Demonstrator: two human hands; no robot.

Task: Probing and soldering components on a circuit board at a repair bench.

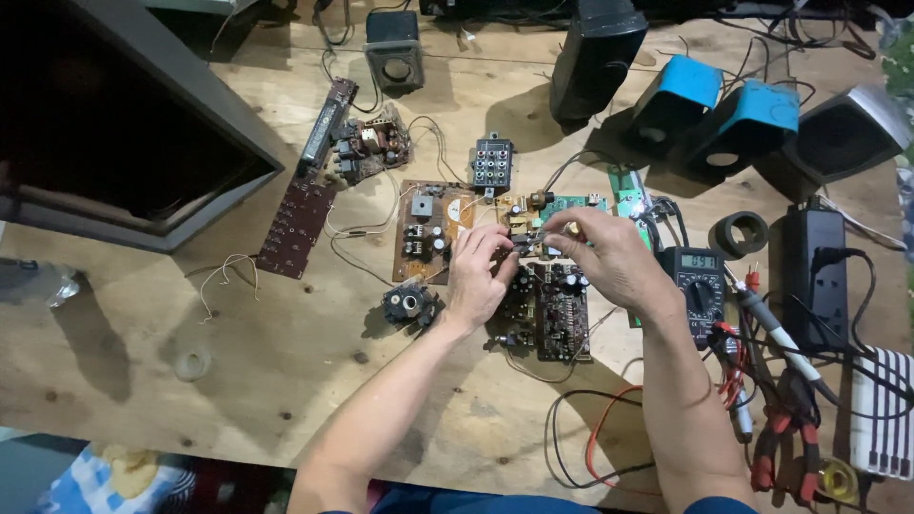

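Hands meet over dark populated circuit board, centre of wooden surface. Left hand grip pinched closed on small component at board's 12 o'clock edge; right hand grip closed on same part. Black digital multimeter at 3 o'clock, just beside right wrist.

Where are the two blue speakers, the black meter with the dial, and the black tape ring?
Two blue box speakers (714, 109), head view, gap-side face of the right one.
Black handheld meter (698, 290), head view, its dial.
Black tape ring (740, 234), head view, its rim.
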